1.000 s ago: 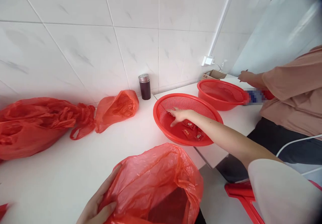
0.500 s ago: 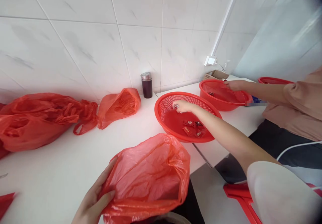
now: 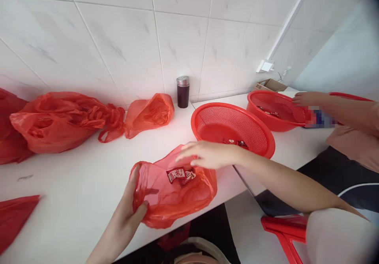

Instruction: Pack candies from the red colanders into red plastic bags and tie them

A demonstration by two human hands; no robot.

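My left hand pinches the near-left rim of a red plastic bag, which is spread open over the table's front edge. Over the bag's far rim is my right hand, palm down with fingers apart and nothing held in them. Small red-and-white wrapped packets show in the bag just below those fingers. Behind my right hand stands a red perforated basket, with a few packets on its bottom, partly hidden by the hand.
Stuffed red bags and a smaller red bag lie at the left. A dark flask stands by the wall. At right, another person's hand is over a second basket. A red stool is below.
My right hand has moved from the basket to the bag and its fingers have opened. Packets now show in the bag. The other person's hand has shifted over its basket, and the view has turned.
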